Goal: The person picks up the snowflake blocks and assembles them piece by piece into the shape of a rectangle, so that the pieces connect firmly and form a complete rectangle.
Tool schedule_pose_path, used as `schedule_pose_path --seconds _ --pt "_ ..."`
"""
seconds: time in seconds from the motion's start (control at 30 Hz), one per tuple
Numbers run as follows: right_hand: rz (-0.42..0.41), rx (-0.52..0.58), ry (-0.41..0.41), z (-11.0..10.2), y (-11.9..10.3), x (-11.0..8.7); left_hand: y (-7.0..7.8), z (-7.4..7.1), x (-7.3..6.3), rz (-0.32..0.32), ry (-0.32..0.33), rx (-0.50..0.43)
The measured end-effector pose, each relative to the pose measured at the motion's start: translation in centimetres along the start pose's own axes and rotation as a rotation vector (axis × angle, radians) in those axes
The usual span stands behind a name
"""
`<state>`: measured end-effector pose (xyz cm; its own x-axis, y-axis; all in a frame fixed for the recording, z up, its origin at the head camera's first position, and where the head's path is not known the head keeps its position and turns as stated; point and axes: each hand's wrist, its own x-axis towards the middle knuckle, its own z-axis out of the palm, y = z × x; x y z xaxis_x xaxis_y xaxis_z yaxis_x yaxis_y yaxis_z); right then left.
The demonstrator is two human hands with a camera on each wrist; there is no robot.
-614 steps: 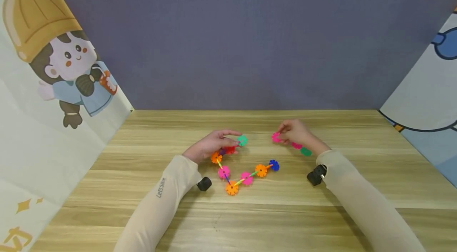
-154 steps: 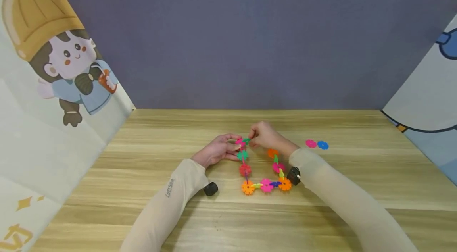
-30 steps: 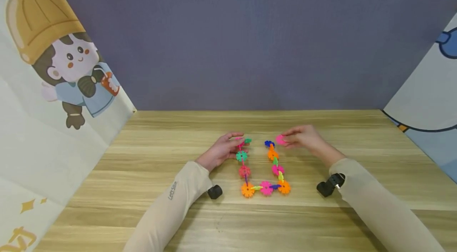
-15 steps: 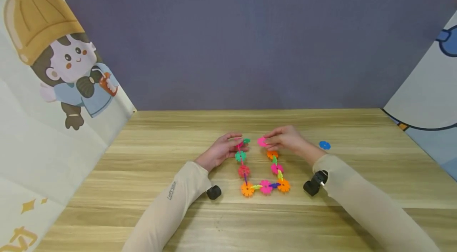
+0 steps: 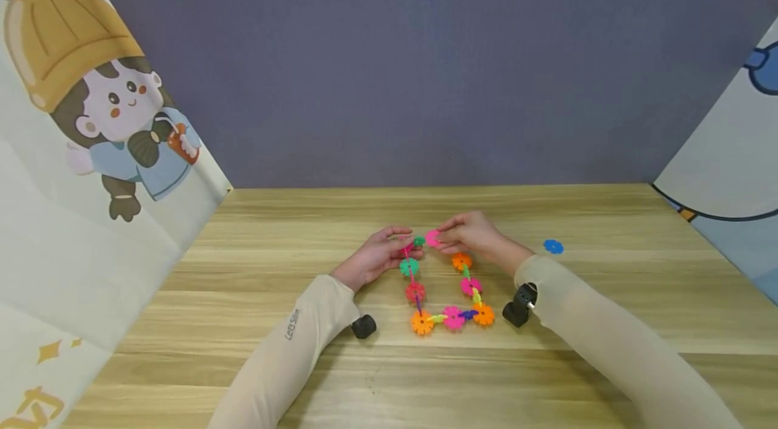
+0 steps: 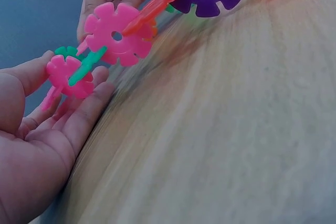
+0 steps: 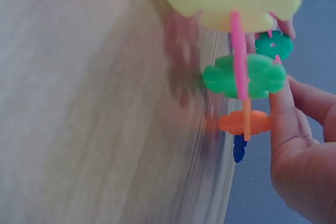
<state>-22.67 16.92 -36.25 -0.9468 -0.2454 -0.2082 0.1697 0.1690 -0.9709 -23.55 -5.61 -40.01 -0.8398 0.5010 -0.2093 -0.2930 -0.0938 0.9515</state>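
Note:
A U-shaped chain of colourful plastic interlocking snowflake discs (image 5: 452, 317) stands on the table. My left hand (image 5: 375, 259) pinches a pink disc (image 6: 65, 72) at the chain's left end, thumb on one side and fingers on the other. A green disc (image 5: 419, 240) juts rightward from that pink one. My right hand (image 5: 477, 238) pinches another pink disc (image 5: 432, 238) by its edge, close beside the green disc. Under the right hand, the chain's other arm ends past an orange disc (image 5: 461, 261); its dark blue end disc (image 7: 239, 148) shows in the right wrist view.
One loose blue disc (image 5: 554, 246) lies flat on the wooden table (image 5: 304, 213), to the right of the right hand. A dark grey panel (image 5: 425, 78) rises along the back edge. Cartoon-printed sheets flank both sides, and a small black camera sits at each wrist.
My right hand has carried the loose pink disc leftward, past the chain's dark blue end, up to the green disc. The left hand keeps its hold. Earlier, the green disc was added to the left end.

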Motion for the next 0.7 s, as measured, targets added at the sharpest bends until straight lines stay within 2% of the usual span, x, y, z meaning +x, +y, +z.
schedule_pose_path --seconds 0.23,0.7 --pt "0.007 -0.009 -0.005 0.4 -0.3 0.3 -0.2 -0.2 0.3 0.018 -0.007 0.009" --pt "-0.008 -0.018 0.001 0.5 -0.8 1.8 0.3 -0.2 1.3 0.008 0.061 -0.03"
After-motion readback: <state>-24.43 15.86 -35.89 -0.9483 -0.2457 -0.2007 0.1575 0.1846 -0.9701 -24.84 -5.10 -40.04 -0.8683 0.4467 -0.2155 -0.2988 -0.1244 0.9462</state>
